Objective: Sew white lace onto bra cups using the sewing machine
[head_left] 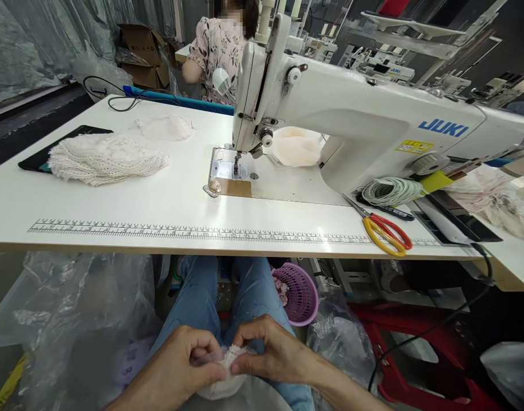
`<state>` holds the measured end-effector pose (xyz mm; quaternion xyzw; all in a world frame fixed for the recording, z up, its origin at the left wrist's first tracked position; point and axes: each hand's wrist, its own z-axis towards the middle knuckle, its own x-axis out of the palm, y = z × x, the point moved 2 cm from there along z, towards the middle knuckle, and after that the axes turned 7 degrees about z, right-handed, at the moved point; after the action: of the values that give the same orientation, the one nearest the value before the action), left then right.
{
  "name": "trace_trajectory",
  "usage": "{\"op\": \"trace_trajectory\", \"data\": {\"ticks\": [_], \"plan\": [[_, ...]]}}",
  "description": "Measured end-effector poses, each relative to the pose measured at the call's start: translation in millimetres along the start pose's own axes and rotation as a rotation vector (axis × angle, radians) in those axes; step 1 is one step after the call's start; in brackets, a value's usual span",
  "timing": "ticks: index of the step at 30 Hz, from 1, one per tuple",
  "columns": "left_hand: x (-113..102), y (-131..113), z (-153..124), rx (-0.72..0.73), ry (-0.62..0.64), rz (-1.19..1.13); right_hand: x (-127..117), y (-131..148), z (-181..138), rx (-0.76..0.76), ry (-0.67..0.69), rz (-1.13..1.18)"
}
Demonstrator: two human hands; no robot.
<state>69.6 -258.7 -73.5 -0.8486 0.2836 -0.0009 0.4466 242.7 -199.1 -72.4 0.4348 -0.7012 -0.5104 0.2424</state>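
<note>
Over my lap, a small piece of white fabric [222, 389] with a lacy edge is pinched between my two hands. My left hand [178, 362] grips its left side, thumb against bent fingers, with some sheer material showing there. Thumb and index finger of my right hand [277, 351] close on the lacy edge, close to the left thumb. Pale material lies beneath the hands on my legs. Above, on the table, stands a white sewing machine [360, 108], its presser foot [236, 165] over the metal plate; nothing shows under the foot.
A stack of white lace pieces [108, 157] lies at the table's left, a thin pale cloth [165, 127] behind it. Scissors [384, 228] rest near the right front edge, beside coiled cord [390, 191]. Below are a purple basket [302, 294] and plastic bags [86, 308]. A person [221, 54] sits beyond.
</note>
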Motion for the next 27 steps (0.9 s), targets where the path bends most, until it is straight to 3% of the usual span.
{"op": "trace_trajectory", "data": {"ticks": [11,27], "plan": [[-2.5,-1.5,1.9,0.01,-0.025,0.043,3.9,-2.4,4.7,-0.029,0.015,0.096],[-9.5,-2.0,-11.5,0.017,0.078,-0.076,-0.4,-5.3,5.7,0.001,0.041,0.245]]}}
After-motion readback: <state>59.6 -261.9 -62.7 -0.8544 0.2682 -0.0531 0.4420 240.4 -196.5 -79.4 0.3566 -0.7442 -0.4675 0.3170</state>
